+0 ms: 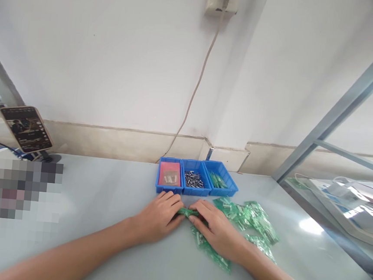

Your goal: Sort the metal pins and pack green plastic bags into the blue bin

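Between my two hands is a small green plastic bag (pixel 187 212), pinched from both sides. My left hand (pixel 163 214) grips its left end with thumb and fingers. On the other end, my right hand (pixel 214 227) closes thumb and fingertips; what lies inside the bag is hidden. Partly under my right hand rests a green plastic bag (pixel 218 259) with small pale pieces in it. Several more green bags (pixel 261 220) are heaped to the right of that hand.
Behind my hands stand three blue bins: one with a pink sheet and a clear packet (pixel 170 178), one with small metal pins (pixel 194 180), one with green bags (pixel 217 179). A phone (pixel 27 129) leans on a stand at left. A metal frame (pixel 340 101) rises at right.
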A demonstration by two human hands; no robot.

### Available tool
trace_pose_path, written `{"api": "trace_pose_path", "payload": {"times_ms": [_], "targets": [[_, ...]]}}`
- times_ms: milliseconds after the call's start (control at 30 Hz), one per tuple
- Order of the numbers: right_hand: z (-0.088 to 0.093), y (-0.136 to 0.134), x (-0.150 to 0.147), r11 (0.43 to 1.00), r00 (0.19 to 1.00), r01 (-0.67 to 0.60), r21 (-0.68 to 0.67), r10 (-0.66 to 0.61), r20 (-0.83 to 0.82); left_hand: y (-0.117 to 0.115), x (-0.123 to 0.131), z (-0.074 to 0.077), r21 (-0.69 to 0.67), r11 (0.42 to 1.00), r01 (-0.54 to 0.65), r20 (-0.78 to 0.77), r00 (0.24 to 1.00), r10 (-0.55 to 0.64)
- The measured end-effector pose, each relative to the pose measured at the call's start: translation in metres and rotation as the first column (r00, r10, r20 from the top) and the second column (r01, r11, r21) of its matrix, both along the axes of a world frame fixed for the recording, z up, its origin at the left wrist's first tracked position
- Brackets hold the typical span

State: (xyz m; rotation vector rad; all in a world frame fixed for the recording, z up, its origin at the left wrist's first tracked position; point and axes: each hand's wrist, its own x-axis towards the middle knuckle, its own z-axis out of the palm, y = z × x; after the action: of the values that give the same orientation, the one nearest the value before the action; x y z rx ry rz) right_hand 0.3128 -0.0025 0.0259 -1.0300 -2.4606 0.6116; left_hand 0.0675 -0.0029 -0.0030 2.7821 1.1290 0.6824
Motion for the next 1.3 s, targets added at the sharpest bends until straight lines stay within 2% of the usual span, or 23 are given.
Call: {"api": "trace_pose_path", "payload": {"times_ms": [267, 833, 1300], "targets": [[-0.0019, 0.0029, -0.001, 0.999, 0.999, 0.02, -0.025, -0.021, -0.046, -0.0006, 0.0016, -0.0003, 0.03, 0.999, -0.019, -0.015, 1.0, 0.02], [-0.002, 0.0033, -0.0001, 0.999, 1.0, -0.007, 0.044, 0.007, -0.017, -0.0022, 0.0024, -0.002, 0.047, 0.999, -0.022, -0.007, 1.0, 0.023], [0.0, 0.002, -0.0007, 1.0, 1.0, -0.002, 0.028, 0.001, 0.014, -0.0022, 0.0024, -0.0003, 0.059, 0.998, -0.015, -0.007, 1.0, 0.015]]}}
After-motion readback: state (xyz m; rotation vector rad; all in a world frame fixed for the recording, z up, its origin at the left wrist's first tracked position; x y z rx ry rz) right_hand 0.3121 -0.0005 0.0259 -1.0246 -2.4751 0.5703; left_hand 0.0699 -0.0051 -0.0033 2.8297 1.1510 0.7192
